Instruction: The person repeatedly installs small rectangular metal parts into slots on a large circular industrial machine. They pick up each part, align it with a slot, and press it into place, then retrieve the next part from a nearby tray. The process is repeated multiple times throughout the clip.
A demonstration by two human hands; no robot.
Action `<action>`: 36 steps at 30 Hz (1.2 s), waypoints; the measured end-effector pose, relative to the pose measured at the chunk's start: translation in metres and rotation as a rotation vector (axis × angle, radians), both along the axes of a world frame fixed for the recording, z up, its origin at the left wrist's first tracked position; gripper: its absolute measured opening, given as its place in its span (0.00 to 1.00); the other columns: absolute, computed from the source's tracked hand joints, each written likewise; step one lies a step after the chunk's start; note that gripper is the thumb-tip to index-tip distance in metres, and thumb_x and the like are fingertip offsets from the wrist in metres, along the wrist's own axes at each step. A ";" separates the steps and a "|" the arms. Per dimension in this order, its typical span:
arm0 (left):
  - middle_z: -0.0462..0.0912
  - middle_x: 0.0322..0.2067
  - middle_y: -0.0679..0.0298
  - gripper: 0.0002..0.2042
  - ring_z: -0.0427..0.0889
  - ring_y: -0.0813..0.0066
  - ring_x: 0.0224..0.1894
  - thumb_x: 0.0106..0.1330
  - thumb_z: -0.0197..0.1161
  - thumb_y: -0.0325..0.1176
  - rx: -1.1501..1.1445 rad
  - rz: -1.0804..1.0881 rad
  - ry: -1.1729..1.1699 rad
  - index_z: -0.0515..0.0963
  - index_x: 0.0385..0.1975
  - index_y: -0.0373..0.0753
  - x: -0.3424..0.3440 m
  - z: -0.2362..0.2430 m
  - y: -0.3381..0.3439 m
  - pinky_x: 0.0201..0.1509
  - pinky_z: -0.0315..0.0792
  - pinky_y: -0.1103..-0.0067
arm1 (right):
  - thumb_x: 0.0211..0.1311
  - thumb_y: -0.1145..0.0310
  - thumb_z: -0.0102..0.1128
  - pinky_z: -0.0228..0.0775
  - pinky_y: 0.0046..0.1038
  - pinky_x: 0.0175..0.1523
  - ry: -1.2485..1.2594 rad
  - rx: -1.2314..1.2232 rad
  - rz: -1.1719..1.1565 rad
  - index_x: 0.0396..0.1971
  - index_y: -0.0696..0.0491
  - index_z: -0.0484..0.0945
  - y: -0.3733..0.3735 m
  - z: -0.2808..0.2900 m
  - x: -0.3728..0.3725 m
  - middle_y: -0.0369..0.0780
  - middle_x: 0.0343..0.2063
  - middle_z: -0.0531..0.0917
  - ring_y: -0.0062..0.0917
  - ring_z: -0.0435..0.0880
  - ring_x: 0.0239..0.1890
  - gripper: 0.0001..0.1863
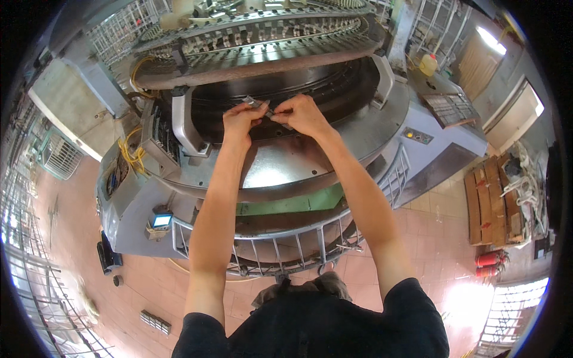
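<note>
A slim grey metal piece [253, 102] lies slantwise between my hands, above the front of a large circular knitting machine [268, 170]. My left hand [241, 121] pinches its upper left end between thumb and fingers. On its lower right part, my right hand [303, 117] has its fingertips closed. The fingers cover much of the piece, so its full shape and whether it is a single part cannot be made out. Both hands are over the polished metal ring of the machine, in front of its dark round recess [221, 98].
A toothed upper ring [268, 51] overhangs the recess, with metal brackets [186, 122] left and right. A curved railing [277, 250] runs before my body. A small lit screen [162, 221] sits left; cardboard boxes [492, 200] and red fire extinguishers [490, 259] stand right.
</note>
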State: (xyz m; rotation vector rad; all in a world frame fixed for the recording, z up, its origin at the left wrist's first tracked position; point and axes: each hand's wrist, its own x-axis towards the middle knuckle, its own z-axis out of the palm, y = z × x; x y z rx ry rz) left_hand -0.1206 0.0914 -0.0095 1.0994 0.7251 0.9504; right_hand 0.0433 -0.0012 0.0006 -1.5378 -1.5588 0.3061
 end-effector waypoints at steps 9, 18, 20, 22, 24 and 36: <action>0.85 0.33 0.61 0.04 0.82 0.76 0.32 0.60 0.71 0.20 -0.108 -0.282 0.049 0.82 0.32 0.32 0.028 0.026 0.003 0.35 0.79 0.83 | 0.56 0.69 0.73 0.72 0.24 0.25 0.176 -0.271 0.182 0.28 0.58 0.89 -0.001 0.020 0.043 0.37 0.17 0.84 0.18 0.79 0.17 0.08; 0.86 0.33 0.58 0.06 0.81 0.74 0.29 0.59 0.71 0.19 -0.044 -0.095 0.115 0.83 0.35 0.28 0.033 0.024 -0.026 0.33 0.78 0.82 | 0.56 0.70 0.75 0.73 0.22 0.23 0.191 -0.252 0.214 0.30 0.61 0.88 -0.015 0.021 0.053 0.38 0.19 0.85 0.18 0.82 0.19 0.09; 0.85 0.33 0.59 0.06 0.80 0.74 0.28 0.60 0.70 0.19 -0.013 -0.042 0.140 0.83 0.36 0.28 0.031 0.027 -0.033 0.33 0.78 0.81 | 0.56 0.70 0.75 0.70 0.22 0.22 0.205 -0.239 0.185 0.31 0.61 0.88 -0.019 0.023 0.050 0.37 0.19 0.84 0.17 0.81 0.20 0.09; 0.85 0.33 0.58 0.06 0.80 0.74 0.27 0.60 0.70 0.19 0.010 -0.007 0.139 0.83 0.36 0.28 0.031 0.029 -0.038 0.32 0.77 0.80 | 0.56 0.71 0.74 0.71 0.22 0.22 0.126 -0.260 0.193 0.30 0.61 0.88 -0.020 0.023 0.048 0.37 0.20 0.84 0.18 0.81 0.20 0.08; 0.85 0.33 0.59 0.06 0.80 0.74 0.28 0.60 0.71 0.19 -0.034 -0.024 0.137 0.83 0.36 0.29 0.032 0.028 -0.038 0.33 0.77 0.81 | 0.56 0.71 0.74 0.71 0.23 0.22 0.125 -0.287 0.225 0.30 0.61 0.88 -0.017 0.022 0.050 0.39 0.20 0.85 0.18 0.82 0.20 0.08; 0.86 0.38 0.56 0.08 0.87 0.64 0.40 0.61 0.67 0.19 -0.271 -0.084 -0.064 0.80 0.39 0.32 0.047 0.012 -0.007 0.47 0.83 0.70 | 0.65 0.72 0.67 0.58 0.22 0.23 0.767 -0.258 0.231 0.31 0.62 0.85 0.012 -0.013 0.064 0.38 0.22 0.82 0.17 0.73 0.19 0.08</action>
